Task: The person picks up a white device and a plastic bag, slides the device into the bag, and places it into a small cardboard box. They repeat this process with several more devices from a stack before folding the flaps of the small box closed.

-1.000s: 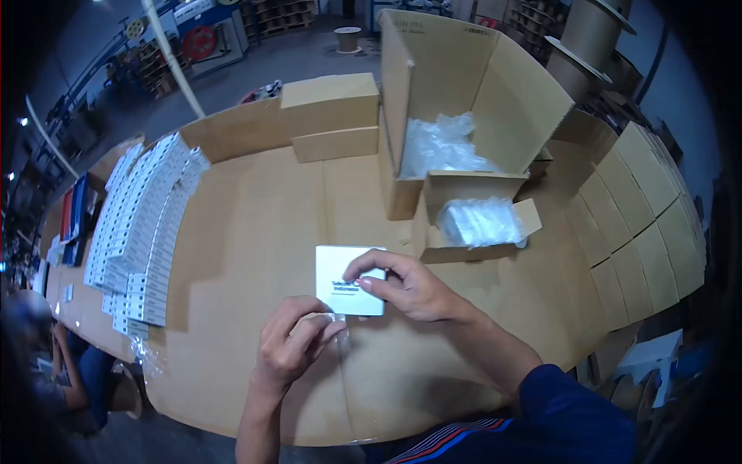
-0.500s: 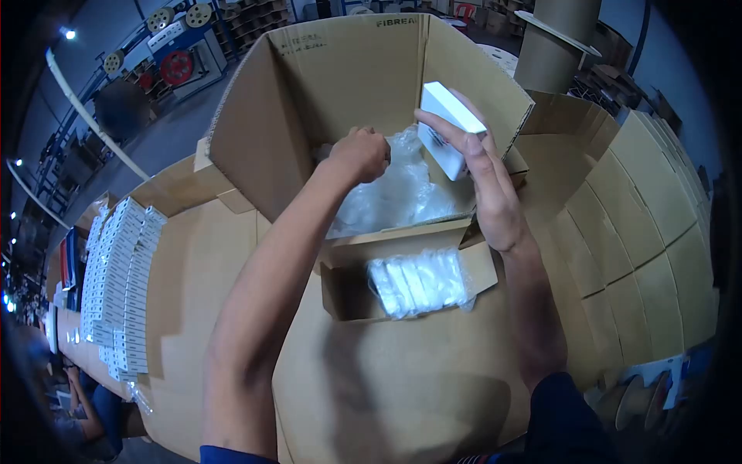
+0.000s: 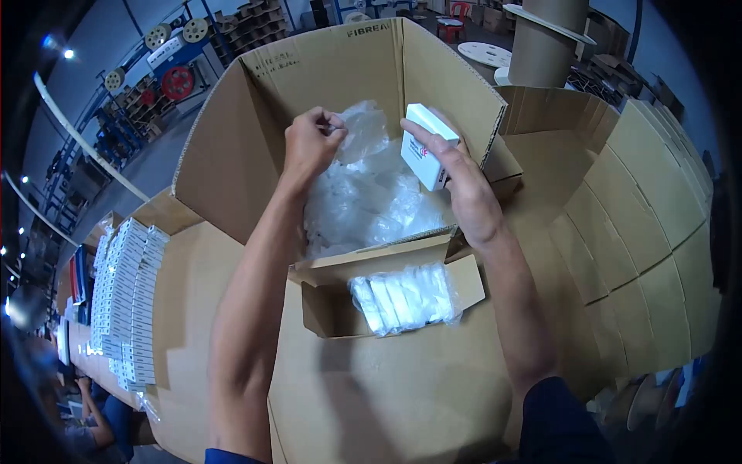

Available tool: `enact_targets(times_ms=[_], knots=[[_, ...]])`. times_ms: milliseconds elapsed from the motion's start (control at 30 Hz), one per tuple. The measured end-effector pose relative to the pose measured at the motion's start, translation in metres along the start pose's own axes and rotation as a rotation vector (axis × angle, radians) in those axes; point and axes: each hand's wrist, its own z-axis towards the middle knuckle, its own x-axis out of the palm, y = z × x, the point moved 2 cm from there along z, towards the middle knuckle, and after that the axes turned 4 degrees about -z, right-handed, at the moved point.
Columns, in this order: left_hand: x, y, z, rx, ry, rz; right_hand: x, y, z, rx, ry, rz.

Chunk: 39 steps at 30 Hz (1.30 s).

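A clear plastic bag (image 3: 363,133) hangs from the pinched fingers of my left hand (image 3: 313,143), over the large open carton (image 3: 332,69). More crumpled clear plastic (image 3: 371,205) fills the bottom of that carton. My right hand (image 3: 468,185) grips a small white box (image 3: 429,147) at the carton's right side, tilted, with printing on its face. In front of the carton stands a small open cardboard box (image 3: 325,309), and several plastic-wrapped white packs (image 3: 406,298) lie side by side in its right part.
Tall stacks of small white boxes (image 3: 127,301) stand at the left of the table (image 3: 340,402). Flat cardboard pieces (image 3: 641,247) overlap at the right. A large spool (image 3: 545,46) is behind. Another person's arm (image 3: 97,414) shows at the lower left.
My left hand has moved left and up, and a plastic bag now shows hanging from it. My right hand, still with the white box, has shifted slightly left and down. The view has shifted a little.
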Motion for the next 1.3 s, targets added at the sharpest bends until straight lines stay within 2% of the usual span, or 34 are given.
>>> enact_targets(times_ms=[67, 100, 200, 267, 333, 367, 400, 467, 500, 600, 633, 733, 767, 867, 900, 1000, 1033, 1100, 1200, 1300], knots=[[-0.018, -0.004, -0.016, -0.004, -0.1, -0.203, 0.001, 0.0, -0.004, 0.022, -0.02, -0.23], [-0.027, -0.007, -0.03, 0.019, -0.119, -0.34, 0.004, -0.001, -0.006, 0.019, -0.104, -0.152], [-0.047, -0.032, -0.092, 0.034, -0.195, -0.728, 0.016, -0.001, -0.021, -0.011, -0.193, -0.286], [-0.053, -0.042, -0.14, 0.111, -0.282, -0.804, 0.035, 0.029, -0.04, 0.005, -0.219, -0.35], [-0.06, -0.053, -0.192, 0.033, -0.323, -0.818, 0.054, 0.045, -0.06, -0.026, -0.213, -0.389], [-0.058, -0.057, -0.214, 0.012, -0.353, -0.812, 0.066, 0.05, -0.074, 0.009, -0.26, -0.257], [-0.057, -0.06, -0.237, -0.014, -0.381, -0.803, 0.075, 0.027, -0.083, 0.002, -0.255, -0.201], [-0.056, -0.072, -0.28, -0.085, -0.39, -1.013, 0.092, 0.039, -0.113, 0.046, -0.244, -0.042], [-0.06, -0.075, -0.303, -0.157, -0.369, -1.017, 0.097, 0.06, -0.13, 0.166, -0.209, -0.124], [-0.079, -0.069, -0.358, -0.25, -0.29, -0.837, 0.11, 0.063, -0.178, 0.065, -0.23, -0.219], [-0.086, -0.076, -0.372, -0.22, -0.239, -0.717, 0.114, 0.068, -0.191, -0.018, -0.213, -0.278], [-0.094, -0.073, -0.403, -0.17, -0.178, -0.593, 0.126, 0.077, -0.229, -0.044, -0.097, -0.35], [-0.094, -0.076, -0.411, -0.216, -0.182, -0.611, 0.134, 0.066, -0.242, 0.021, -0.1, -0.154], [-0.101, -0.07, -0.437, -0.419, -0.126, -0.606, 0.143, 0.077, -0.264, -0.056, 0.0, -0.3], [-0.098, -0.077, -0.443, -0.345, -0.27, -0.602, 0.145, 0.074, -0.272, -0.002, 0.006, -0.245], [-0.095, -0.077, -0.462, -0.333, -0.422, -0.703, 0.154, 0.083, -0.287, 0.227, -0.109, 0.057], [-0.093, -0.075, -0.466, -0.264, -0.441, -0.662, 0.153, 0.077, -0.295, 0.272, -0.109, 0.058], [-0.091, -0.079, -0.475, -0.275, -0.464, -0.666, 0.149, 0.055, -0.311, 0.362, -0.113, 0.061], [-0.087, -0.082, -0.485, -0.294, -0.517, -0.64, 0.152, 0.045, -0.321, 0.466, -0.183, 0.452], [-0.081, -0.074, -0.495, -0.349, -0.567, -0.679, 0.158, 0.068, -0.328, 0.37, -0.094, 0.168]])
